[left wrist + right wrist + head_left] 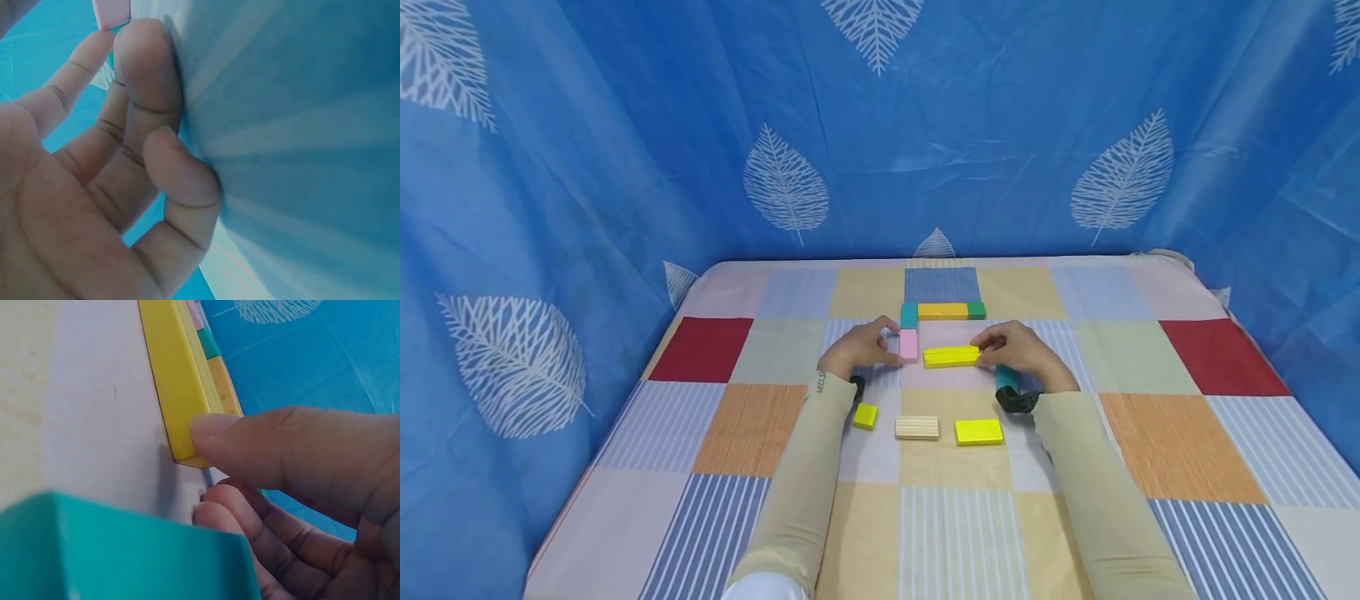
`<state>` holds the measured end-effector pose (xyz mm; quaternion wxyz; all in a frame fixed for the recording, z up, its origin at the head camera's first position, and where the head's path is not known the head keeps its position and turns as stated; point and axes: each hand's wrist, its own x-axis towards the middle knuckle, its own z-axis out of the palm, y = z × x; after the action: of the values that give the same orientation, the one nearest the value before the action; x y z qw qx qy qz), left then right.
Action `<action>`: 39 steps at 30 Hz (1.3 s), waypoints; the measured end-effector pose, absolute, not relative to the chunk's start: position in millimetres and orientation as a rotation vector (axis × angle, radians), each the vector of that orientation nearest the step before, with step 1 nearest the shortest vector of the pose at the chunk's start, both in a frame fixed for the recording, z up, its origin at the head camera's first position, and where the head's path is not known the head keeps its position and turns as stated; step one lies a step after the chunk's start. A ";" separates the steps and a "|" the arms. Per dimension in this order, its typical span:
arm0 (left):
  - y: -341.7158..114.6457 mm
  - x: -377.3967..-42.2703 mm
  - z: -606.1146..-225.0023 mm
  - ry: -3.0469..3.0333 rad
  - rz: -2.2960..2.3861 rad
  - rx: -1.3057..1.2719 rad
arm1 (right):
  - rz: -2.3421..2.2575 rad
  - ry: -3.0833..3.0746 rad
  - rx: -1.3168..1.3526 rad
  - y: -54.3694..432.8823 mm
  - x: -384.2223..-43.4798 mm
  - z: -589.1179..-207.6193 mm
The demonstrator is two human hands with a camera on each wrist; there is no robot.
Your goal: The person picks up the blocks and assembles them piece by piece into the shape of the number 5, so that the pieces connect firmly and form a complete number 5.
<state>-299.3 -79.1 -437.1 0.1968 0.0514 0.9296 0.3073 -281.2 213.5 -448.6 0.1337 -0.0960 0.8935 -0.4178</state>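
Note:
My left hand (861,346) is at the left side of a pink block (908,345), thumb and index finger spread near its two ends. In the left wrist view the index fingertip reaches a corner of the pink block (112,12), and the other fingers bend against the cloth. My right hand (1018,350) pinches the right end of a long yellow block (950,357). The right wrist view has the thumb on the yellow block (181,381); the fingers behind are partly hidden. A teal block (1007,378) stands beside the right wrist.
Beyond the hands, a teal block (909,315), an orange block (943,311) and a green block (976,310) form a row. Nearer lie a small yellow block (865,416), a ridged wooden block (917,427) and a flat yellow block (978,432). Blue curtain (970,150) hangs behind.

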 end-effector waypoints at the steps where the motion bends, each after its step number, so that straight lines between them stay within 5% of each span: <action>1: -79.2 -299.3 -437.3 2.601 0.862 0.144 | -1.212 2.592 -0.274 213.2 -281.1 -448.7; 39: -80.7 -300.8 -435.9 2.619 0.834 0.167 | -1.073 2.691 -0.272 198.8 -282.4 -446.1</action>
<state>-300.8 -80.7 -435.9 0.1929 0.0596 0.9332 0.2972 -282.4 198.8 -446.1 0.1157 -0.0930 0.9186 -0.3663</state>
